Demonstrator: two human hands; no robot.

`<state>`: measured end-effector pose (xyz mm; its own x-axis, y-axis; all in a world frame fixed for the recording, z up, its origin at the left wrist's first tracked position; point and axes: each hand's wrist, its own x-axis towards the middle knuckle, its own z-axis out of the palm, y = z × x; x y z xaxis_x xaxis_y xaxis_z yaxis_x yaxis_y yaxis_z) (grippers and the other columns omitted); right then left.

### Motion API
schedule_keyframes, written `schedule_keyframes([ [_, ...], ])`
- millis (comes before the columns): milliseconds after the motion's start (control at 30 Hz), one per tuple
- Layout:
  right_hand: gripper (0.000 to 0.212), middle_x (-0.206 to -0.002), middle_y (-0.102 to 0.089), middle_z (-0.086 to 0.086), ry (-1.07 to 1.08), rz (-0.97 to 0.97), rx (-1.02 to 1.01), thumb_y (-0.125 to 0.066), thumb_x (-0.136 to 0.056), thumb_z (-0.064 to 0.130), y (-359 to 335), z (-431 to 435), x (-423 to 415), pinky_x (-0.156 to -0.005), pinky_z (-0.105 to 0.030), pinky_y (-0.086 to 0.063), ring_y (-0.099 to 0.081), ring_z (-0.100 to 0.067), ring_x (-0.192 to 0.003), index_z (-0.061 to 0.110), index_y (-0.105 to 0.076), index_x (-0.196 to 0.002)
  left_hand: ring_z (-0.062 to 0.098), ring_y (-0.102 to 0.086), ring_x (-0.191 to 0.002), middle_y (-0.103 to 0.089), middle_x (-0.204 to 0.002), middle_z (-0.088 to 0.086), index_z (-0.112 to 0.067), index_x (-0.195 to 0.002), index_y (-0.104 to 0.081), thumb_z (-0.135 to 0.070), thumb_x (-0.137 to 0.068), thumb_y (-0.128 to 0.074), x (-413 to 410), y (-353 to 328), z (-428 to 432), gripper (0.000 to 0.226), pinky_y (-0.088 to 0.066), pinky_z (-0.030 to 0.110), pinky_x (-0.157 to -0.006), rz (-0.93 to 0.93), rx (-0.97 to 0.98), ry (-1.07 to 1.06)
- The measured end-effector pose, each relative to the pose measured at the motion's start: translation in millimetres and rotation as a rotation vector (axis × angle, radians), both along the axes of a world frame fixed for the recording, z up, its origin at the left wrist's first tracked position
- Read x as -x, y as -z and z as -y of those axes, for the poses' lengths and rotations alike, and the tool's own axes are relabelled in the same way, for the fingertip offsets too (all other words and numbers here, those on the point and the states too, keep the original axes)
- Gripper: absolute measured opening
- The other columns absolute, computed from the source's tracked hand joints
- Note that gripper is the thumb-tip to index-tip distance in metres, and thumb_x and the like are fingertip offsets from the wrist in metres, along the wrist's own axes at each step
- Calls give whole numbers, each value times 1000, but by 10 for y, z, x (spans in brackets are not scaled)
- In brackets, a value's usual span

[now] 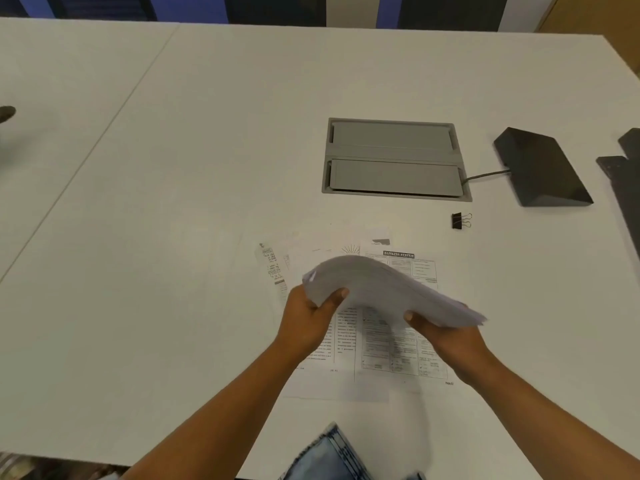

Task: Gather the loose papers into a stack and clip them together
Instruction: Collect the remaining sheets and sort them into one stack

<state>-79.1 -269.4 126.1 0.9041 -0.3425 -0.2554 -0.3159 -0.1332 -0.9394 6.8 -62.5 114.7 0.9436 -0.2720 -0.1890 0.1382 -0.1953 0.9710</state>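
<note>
A bundle of white papers (pixel 377 289) arches above the table, held at both ends. My left hand (pixel 308 320) grips its left end, thumb on the underside. My right hand (pixel 446 337) grips its right end. Beneath the bundle, several printed sheets (pixel 384 344) lie spread flat on the white table; one is headed "Banking System". A black binder clip (pixel 460 221) with wire handles lies on the table beyond and to the right of the papers, apart from both hands.
A grey recessed cable box (pixel 394 159) is set into the table (pixel 194 209) behind the papers. A black wedge-shaped device (pixel 542 169) with a cable sits at the right, with more dark parts (pixel 623 181) at the right edge. Blue denim (pixel 332 455) shows at the near edge.
</note>
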Motion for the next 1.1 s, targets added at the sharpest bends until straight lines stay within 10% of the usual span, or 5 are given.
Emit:
schedule_keyframes([
  [200, 30, -82, -71, 31, -73, -26, 39, -68, -86, 8, 101, 97, 107, -66, -9, -49, -65, 9, -81, 37, -65, -95, 29, -70, -87, -73, -93, 12, -25, -104, -70, -15, -93, -65, -14, 76, -51, 16, -62, 45, -74, -3, 8, -16],
  [700, 32, -107, -76, -3, 39, -201, -252, -56, -89, 37, 290, 75, 234, -90, -43, -54, -71, -22, -100, 17, -73, -106, 24, -76, -90, -79, -102, 3, -16, -118, -66, -23, -95, -62, 205, 0, -310, 25, -62, 46, -80, -351, 124, -115],
  [800, 31, -112, -72, -2, 205, -297, 106, -55, -92, 43, 555, 179, 246, -91, -39, -52, -67, -20, -103, 21, -70, -107, 28, -76, -88, -79, -100, 6, -16, -115, -68, -23, -94, -62, 216, 10, -457, 22, -62, 46, -77, -355, 125, -165],
  [900, 77, -128, -56, -18, 217, -629, 530, -62, -77, 61, 850, 258, 266, -92, -46, -50, -57, -36, -113, 4, -53, -128, 28, -77, -86, -79, -98, 7, -14, -112, -68, -22, -93, -63, 217, 22, -608, 21, -63, 41, -71, -349, 122, -217],
  [1100, 106, -124, -40, -17, 174, -897, 666, -79, -53, 66, 1040, 39, 323, -84, -49, -49, -42, -39, -118, 2, -36, -126, 31, -76, -82, -79, -96, 6, -15, -109, -69, -21, -93, -63, 258, 45, -833, 19, -62, 42, -67, -327, 84, -267],
])
